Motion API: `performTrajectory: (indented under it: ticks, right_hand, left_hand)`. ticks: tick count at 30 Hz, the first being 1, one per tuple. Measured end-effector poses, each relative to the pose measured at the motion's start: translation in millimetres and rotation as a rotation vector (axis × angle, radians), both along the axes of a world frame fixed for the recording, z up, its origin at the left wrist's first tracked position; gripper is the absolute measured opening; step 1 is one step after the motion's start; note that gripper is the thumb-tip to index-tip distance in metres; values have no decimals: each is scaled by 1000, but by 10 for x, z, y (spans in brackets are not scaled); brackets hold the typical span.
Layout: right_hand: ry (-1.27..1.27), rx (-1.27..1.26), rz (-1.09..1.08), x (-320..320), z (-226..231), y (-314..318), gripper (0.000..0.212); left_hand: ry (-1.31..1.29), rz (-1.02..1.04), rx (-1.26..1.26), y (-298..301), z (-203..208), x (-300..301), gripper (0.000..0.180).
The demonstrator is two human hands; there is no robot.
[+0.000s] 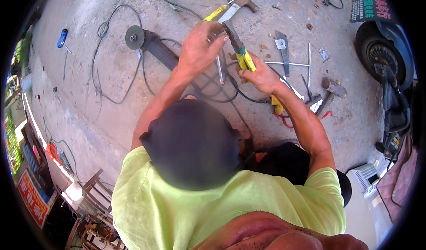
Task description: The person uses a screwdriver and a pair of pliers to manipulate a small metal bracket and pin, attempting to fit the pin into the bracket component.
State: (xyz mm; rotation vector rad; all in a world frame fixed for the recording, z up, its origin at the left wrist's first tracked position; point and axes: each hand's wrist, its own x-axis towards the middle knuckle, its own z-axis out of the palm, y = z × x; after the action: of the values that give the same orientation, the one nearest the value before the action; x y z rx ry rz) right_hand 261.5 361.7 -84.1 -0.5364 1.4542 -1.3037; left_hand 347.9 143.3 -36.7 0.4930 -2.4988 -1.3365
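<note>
My right hand (pixel 262 74) is closed around the yellow-and-green handles of a pair of pliers (pixel 242 50), whose dark jaws point up and left. Beside those jaws my left hand (pixel 202 46) has its fingers bent together; whatever they pinch is hidden or too small to name. Just beyond my left hand lie a screwdriver (pixel 215 13) with a yellow handle and a hammer (pixel 243 3) with a rusty head. Below my left fingers shows a thin metal rod (pixel 220 71); I cannot tell whether it touches them. An angle grinder (pixel 155 48) with a round disc lies left of my left hand.
Black cables (pixel 120 101) loop over the concrete floor. To the right lie a T-shaped metal bar (pixel 309 63), a flat grey blade-like piece (pixel 282 52) and a wooden-handled hammer (pixel 333 88). A wheeled vehicle's tyre (pixel 377 50) stands far right. A blue-handled tool (pixel 62 38) lies far left.
</note>
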Motion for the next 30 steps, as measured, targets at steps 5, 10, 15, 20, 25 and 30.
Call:
performTrajectory:
  ticks: [5, 10, 15, 20, 25, 30]
  right_hand:
    - [7, -28, -4, 61, 8, -36, 52]
    - [146, 27, -35, 147, 4, -33, 48]
    - [245, 102, -10, 175, 63, -39, 46]
    - [238, 137, 0, 208, -23, -2, 47]
    - [286, 159, 104, 205, 23, -24, 64]
    - [281, 190, 79, 226, -38, 9, 67]
  left_hand:
    - [70, -34, -164, -29, -76, -24, 25]
    - [-90, -11, 269, 8, -151, -33, 24]
    - [-191, 14, 757, -84, -318, 10, 31]
    - [-99, -92, 459, -55, -356, 102, 35]
    - [-205, -50, 1124, -216, -475, 197, 35]
    - [-210, -10, 1002, -142, -538, 165, 34]
